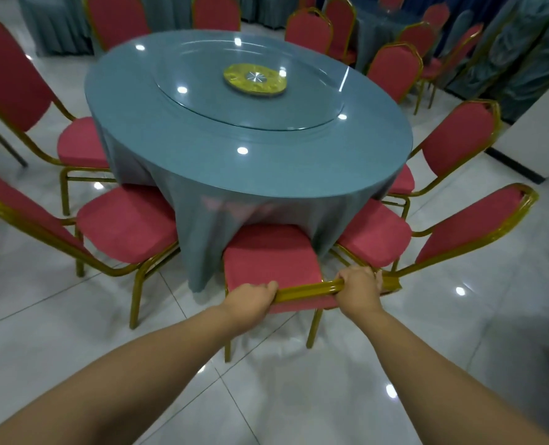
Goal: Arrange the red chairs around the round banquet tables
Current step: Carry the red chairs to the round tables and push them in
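The round table (234, 162), draped in a blue-grey cloth to the floor, fills the middle of the view; its surface carries a glass turntable (250, 91) with a gold disc (255, 80) at the centre. Around it stand red chairs with gold frames: two on the left (83, 146) (128, 226), two on the right (453, 146) (376, 232), and several at the far rim, seats turned in toward the cloth. More red chairs and another covered table sit in the background on the right, too blurred to judge how tidy they are.

The chair being handled (270, 258) is at the near edge, its seat front touching or just under the hanging cloth, in the gap between the near-left and near-right chairs. Its gold top rail (308, 290) lies across the view. The left hand (254, 297) is clamped on the rail's left end and the right hand (360, 284) on its right end, fingers curled over the bar, the two hands apart.

By the look of it this table's ring is nearly closed; this chair seems to be the last gap, needing only a final squaring. Other tables likely remain.
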The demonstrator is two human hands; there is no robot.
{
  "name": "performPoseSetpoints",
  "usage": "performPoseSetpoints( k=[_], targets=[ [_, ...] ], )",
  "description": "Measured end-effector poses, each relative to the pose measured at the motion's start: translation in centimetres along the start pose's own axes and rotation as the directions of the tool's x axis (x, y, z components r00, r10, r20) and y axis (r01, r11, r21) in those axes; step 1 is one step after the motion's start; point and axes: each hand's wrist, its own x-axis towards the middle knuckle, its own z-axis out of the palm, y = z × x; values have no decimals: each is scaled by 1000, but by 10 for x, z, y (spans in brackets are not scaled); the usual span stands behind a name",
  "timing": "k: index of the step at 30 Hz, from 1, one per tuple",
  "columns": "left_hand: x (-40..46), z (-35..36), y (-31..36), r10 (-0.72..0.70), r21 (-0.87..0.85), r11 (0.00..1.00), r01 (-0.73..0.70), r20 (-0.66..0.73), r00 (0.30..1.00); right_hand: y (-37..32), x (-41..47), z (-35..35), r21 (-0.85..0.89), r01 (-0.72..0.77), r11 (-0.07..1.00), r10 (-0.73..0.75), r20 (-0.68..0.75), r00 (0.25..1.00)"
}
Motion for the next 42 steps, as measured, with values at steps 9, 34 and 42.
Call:
performPoseSetpoints(
  k=[9, 34, 42],
  targets=[
    [4, -13, -21, 35, -42, 999, -32, 70, 997, -13, 5, 1, 8, 24, 1000, -24, 2, 1000],
    [-247, -44, -165, -554, -358, 791, 497, -72, 830, -273, -82, 16, -33, 750, 661, -726, 222, 650],
    [-436, -32, -259, -773, -530, 571, 627, -88, 629, -449, -172, 34, 5, 866, 500, -822, 317, 473]
  ],
)
